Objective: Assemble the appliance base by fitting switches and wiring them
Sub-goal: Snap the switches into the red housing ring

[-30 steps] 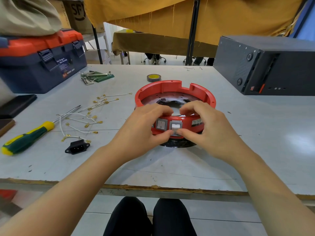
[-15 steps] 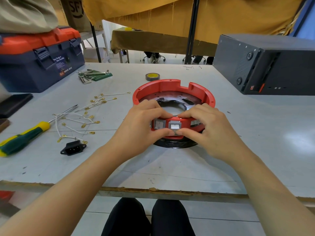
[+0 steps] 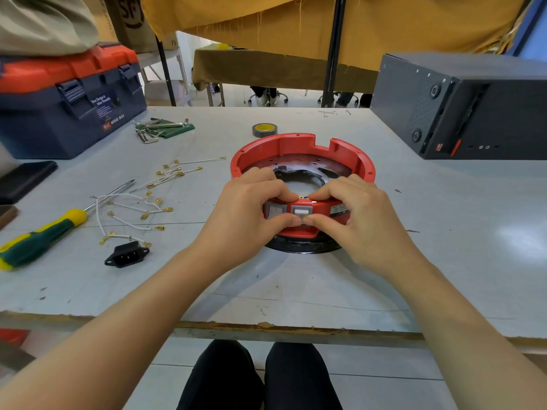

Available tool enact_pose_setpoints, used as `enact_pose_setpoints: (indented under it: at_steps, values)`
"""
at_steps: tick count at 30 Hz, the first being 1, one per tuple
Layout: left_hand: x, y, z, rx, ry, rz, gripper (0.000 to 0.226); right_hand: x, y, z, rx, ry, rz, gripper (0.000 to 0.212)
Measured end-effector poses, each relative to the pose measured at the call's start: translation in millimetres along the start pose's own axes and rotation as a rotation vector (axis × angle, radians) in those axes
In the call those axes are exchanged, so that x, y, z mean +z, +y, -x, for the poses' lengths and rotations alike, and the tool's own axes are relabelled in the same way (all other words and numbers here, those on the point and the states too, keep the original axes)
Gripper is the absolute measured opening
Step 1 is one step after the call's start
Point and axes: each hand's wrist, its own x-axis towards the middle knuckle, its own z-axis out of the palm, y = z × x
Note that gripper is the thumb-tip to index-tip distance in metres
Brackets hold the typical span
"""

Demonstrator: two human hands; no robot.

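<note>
Your red base [image 3: 302, 146] sits on the worktop [image 3: 444, 232] dead ahead at 12 o'clock, its near wall facing you; two switches are set in that wall, a dark switch [image 3: 274, 210] and, just beside it at its 3 o'clock, a white switch [image 3: 301, 210]; your left hand [image 3: 248, 220] and right hand [image 3: 361, 223] both grip the near wall, fingers [image 3: 278, 192] curled over the rim, thumbs meeting just under the white switch, so both hands are clamped on the base; at 9 o'clock from the base lie loose white wires [image 3: 133, 208] with brass ends, a black socket [image 3: 126, 255] near them, and a green and yellow screwdriver [image 3: 44, 238] further out; a toolbox [image 3: 68, 108] stands at 10 o'clock; a roll of tape [image 3: 264, 129] lies just beyond the base; a black box [image 3: 461, 105] stands at 2 o'clock.
</note>
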Motion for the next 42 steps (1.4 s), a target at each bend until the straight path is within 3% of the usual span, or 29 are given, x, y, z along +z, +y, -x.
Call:
enact_pose_setpoints:
  at_steps: [10,21,26,28,32,35,37,39,42]
  values:
    - [-0.8,0.8,0.0,0.004,-0.015,-0.038,0.023,-3.9,-2.1,-3.6,-0.002,-0.003,-0.013,0.021]
    - [-25.0,5.1,2.5,-0.033,-0.143,0.050,0.015,-19.7,-4.1,-5.0,0.099,-0.251,-0.239,0.023]
    - [-34.2,-1.3,1.1,-0.038,-0.177,0.093,0.010,-25.0,-4.4,-9.5,0.107,-0.247,-0.309,0.023]
    - [-38.3,-11.3,-3.1,-0.056,-0.150,0.043,0.013,-25.4,-3.7,-13.9,0.119,-0.238,-0.301,0.024]
    - [-46.7,-39.8,-16.8,-0.151,-0.125,-0.129,0.037,-23.5,1.5,-27.5,0.116,-0.175,-0.235,0.005]
    - [-49.5,-57.4,-24.6,-0.299,-0.279,-0.212,0.059,-15.8,11.1,-41.9,0.073,-0.188,0.050,0.031]
    - [-48.0,-65.0,-26.2,-0.334,-0.335,-0.190,0.063,-12.2,17.7,-50.4,0.152,-0.256,0.177,0.050]
    - [-46.2,-70.2,-25.9,-0.324,-0.274,-0.149,0.057,-9.9,24.7,-55.0,0.217,-0.297,0.153,0.061]
    - [-45.8,-72.5,-25.6,-0.278,-0.140,-0.182,0.042,-10.6,33.0,-56.0,0.210,-0.280,0.107,0.057]
